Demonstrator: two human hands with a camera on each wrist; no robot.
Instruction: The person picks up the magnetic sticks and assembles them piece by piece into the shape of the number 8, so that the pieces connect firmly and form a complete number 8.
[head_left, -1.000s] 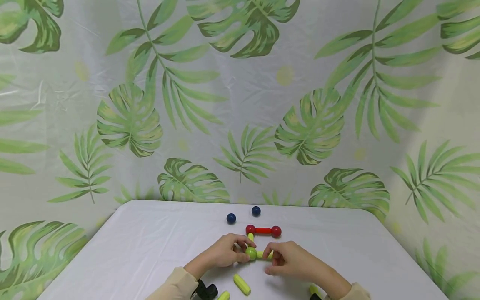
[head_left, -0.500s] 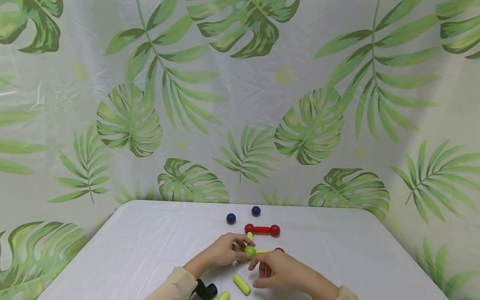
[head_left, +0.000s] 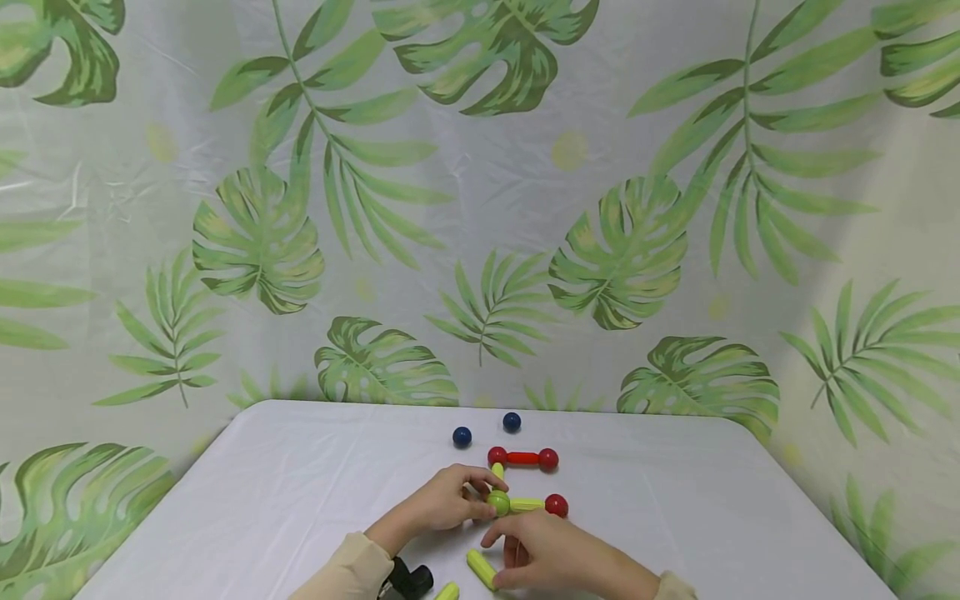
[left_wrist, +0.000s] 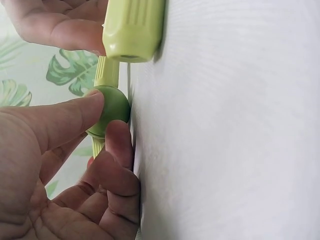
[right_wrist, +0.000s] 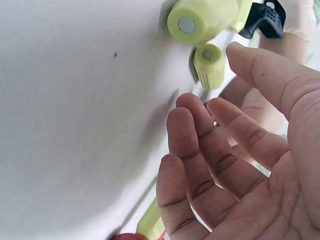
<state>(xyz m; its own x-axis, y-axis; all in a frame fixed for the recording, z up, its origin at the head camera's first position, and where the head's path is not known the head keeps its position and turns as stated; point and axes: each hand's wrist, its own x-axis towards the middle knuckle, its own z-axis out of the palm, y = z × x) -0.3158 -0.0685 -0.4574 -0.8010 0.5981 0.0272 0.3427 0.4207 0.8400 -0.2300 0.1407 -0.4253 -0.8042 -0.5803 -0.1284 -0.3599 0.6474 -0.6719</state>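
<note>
With thumb and fingers my left hand pinches a green ball low over the white table. Two yellow-green rods join this ball: one rod runs back to a red ball, the other rod runs right to another red ball. My right hand hovers with loosely bent, parted fingers beside a loose yellow-green rod, thumb tip right at its near end. In the right wrist view nothing lies between the fingers and thumb. Grey discs show on the loose rods' ends.
A red rod links the back red ball to a further red ball. Two dark blue balls lie near the table's far edge. Another loose yellow-green rod lies at the front, by a black device at the left wrist.
My right hand has left the right-hand rod and moved left and nearer to the loose rod, uncovering the red ball. The left hand stays on the green ball; the joined pieces have shifted slightly.
</note>
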